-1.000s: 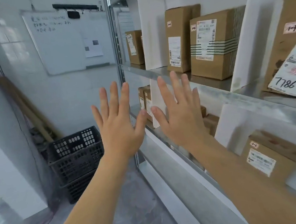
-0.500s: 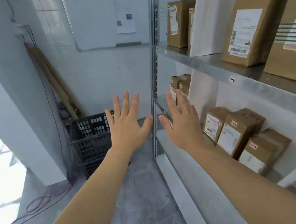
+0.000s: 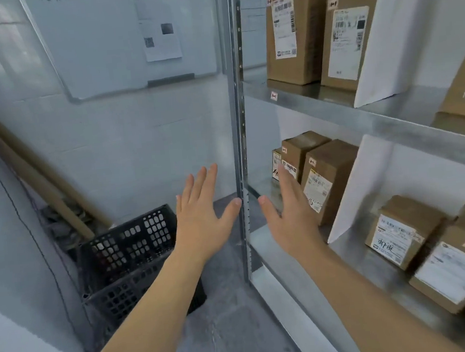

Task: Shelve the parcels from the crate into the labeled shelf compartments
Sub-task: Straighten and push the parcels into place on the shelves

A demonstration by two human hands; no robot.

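Both hands are held out in front, carrying nothing. The left hand (image 3: 202, 224) and right hand (image 3: 292, 215) each have the grip spread flat with fingers straight, one on either side of the shelf upright (image 3: 238, 118). The black plastic crate (image 3: 128, 251) sits on the floor at about 8 o'clock from the left hand; whether parcels remain inside cannot be told. Labelled cardboard parcels (image 3: 319, 178) already stand on the metal shelf (image 3: 318, 102), from 1 to 4 o'clock. The step looks like a reach to the crate. It would go best by lowering both hands toward 8 o'clock, looking over the rim, lifting one parcel between both palms, and reading its tag before choosing a compartment.
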